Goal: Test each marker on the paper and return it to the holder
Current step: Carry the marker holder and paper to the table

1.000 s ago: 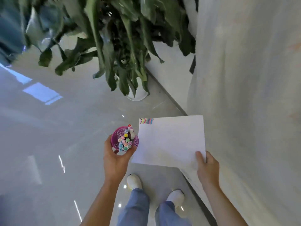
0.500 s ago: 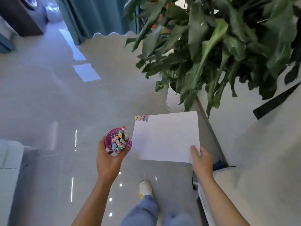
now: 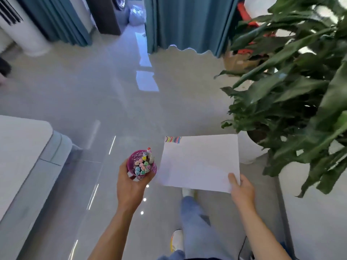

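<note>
My left hand (image 3: 131, 186) grips a pink perforated holder (image 3: 133, 162) from below; it is packed with several pastel-capped markers (image 3: 142, 166), one with a red tip standing taller at the back. My right hand (image 3: 242, 190) pinches the near right corner of a white sheet of paper (image 3: 201, 162), held flat in the air. Coloured test strokes (image 3: 173, 139) line the paper's far left corner. Holder and paper sit side by side at waist height, just apart.
A large leafy potted plant (image 3: 293, 91) in a white pot fills the right side. A grey sofa or bed edge (image 3: 28, 156) lies at the left. Teal curtains (image 3: 187, 23) and a white standing unit (image 3: 22, 30) are at the back. Glossy floor (image 3: 112, 94) stretches ahead; my legs are below.
The view has swung left, away from the white wall and toward the open room. The plant shifted to the right side. Both hands keep the holder and paper as before.
</note>
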